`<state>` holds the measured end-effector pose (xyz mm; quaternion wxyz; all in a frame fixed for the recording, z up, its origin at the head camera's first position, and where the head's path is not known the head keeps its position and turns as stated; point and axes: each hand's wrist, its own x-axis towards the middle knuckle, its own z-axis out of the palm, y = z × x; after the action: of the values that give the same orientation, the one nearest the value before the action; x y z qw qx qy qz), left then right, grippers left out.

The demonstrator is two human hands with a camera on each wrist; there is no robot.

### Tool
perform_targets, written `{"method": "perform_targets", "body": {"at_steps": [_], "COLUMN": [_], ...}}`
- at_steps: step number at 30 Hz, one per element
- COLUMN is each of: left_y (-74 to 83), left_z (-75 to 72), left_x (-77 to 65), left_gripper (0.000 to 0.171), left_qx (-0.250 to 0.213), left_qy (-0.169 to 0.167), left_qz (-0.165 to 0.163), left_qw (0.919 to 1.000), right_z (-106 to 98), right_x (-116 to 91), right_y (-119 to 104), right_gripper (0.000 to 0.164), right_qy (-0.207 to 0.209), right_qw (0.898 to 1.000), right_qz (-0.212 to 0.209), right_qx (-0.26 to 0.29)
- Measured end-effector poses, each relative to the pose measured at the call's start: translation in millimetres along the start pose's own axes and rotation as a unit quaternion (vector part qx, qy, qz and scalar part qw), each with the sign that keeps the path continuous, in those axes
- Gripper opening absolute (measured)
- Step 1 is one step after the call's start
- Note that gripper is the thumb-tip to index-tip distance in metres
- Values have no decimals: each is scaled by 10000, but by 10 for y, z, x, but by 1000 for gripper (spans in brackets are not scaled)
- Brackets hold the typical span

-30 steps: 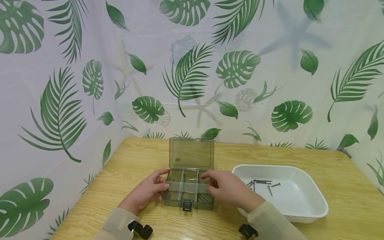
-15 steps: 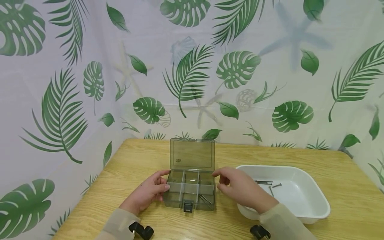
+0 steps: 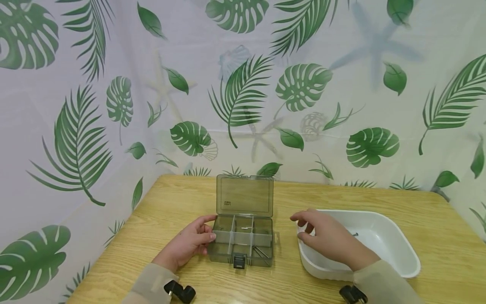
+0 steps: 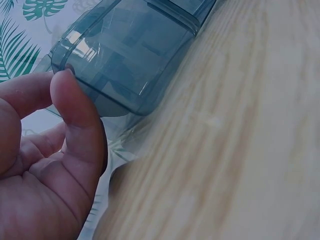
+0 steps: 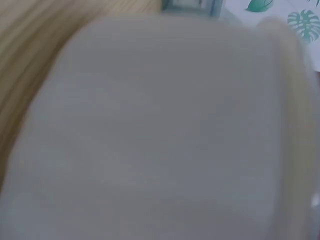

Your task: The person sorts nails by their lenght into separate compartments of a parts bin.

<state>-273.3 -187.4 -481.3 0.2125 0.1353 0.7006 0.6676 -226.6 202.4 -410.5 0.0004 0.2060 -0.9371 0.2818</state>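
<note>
A translucent grey compartment box (image 3: 244,198) stands on the table with its lid raised. My left hand (image 3: 187,240) holds its left side. In the left wrist view the thumb (image 4: 70,95) presses the edge of the box (image 4: 130,60). Several thin metal fasteners, screws or nails, lie in the box; those in the front right compartment (image 3: 262,253) show best. Over the left rim of a white tray (image 3: 398,253) hovers my right hand (image 3: 330,236), its fingers loosely bent and no object visible in them. The tray's wall (image 5: 150,125) fills the right wrist view, blurred.
One metal fastener (image 3: 355,234) shows in the tray past my right hand; the hand and forearm hide others. The wooden table (image 3: 182,190) runs back to a leaf-patterned cloth (image 3: 250,84). Bare tabletop lies between box and tray.
My right hand has left the box's right-hand compartments and moved right, to above the tray's left side, where it now covers most of the fasteners. The left hand keeps its place on the box.
</note>
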Motion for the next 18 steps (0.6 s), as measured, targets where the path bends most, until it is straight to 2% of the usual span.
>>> {"method": "perform_targets", "body": {"at_steps": [11, 18], "left_y": [9, -1], "left_z": [-8, -2], "left_x": [7, 8], "left_gripper": [67, 69], "left_qx": [-33, -25], "left_qy": [7, -2], "left_qz": [-2, -3], "left_qw": [10000, 10000], "right_z": [-158, -157], "right_x": [-193, -248], "right_y": [442, 577], "right_gripper": [50, 54], "right_qy": [-216, -476], "right_qw": [9994, 9982], "right_qz": [273, 317], "right_qx": [-48, -181]}}
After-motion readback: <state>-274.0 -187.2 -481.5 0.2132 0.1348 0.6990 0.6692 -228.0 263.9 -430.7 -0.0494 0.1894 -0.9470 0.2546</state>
